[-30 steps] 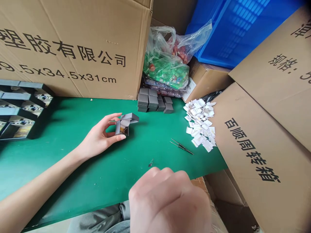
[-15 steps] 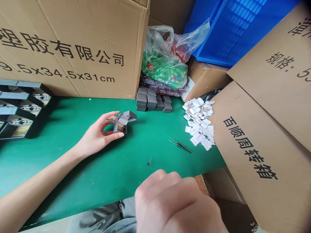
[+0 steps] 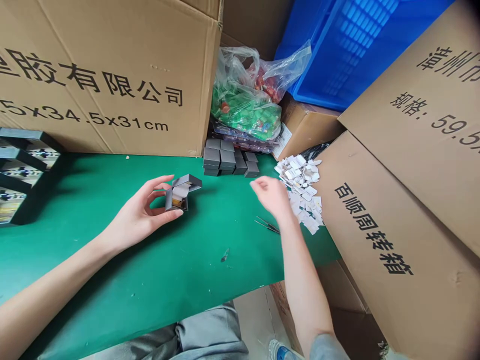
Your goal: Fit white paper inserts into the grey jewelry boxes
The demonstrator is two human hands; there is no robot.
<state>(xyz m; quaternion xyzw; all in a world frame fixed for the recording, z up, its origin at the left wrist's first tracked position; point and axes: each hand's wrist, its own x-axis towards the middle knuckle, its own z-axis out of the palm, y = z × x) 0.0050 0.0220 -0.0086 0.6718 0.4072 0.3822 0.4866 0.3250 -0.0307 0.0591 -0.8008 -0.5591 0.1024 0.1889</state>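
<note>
My left hand (image 3: 137, 215) grips a small grey box (image 3: 180, 192) between thumb and fingers; its lid stands open and something yellowish shows inside. It rests just above the green table (image 3: 112, 260). My right hand (image 3: 273, 196) is stretched out over the table beside a pile of small white paper cards (image 3: 302, 187), its fingers loosely curled and blurred, with nothing I can make out in them. A pair of thin tweezers (image 3: 267, 225) lies just below that hand.
A stack of closed grey boxes (image 3: 225, 160) sits at the table's back edge. Large cardboard boxes (image 3: 105, 75) stand behind and to the right (image 3: 393, 215). Plastic bags of green and red parts (image 3: 247, 107), a blue crate (image 3: 348, 45) and a black tray (image 3: 22, 175) at the left.
My right hand has gone from close under the camera out across the table to the pile of white cards. The left hand still holds the open box; the view shifted slightly right.
</note>
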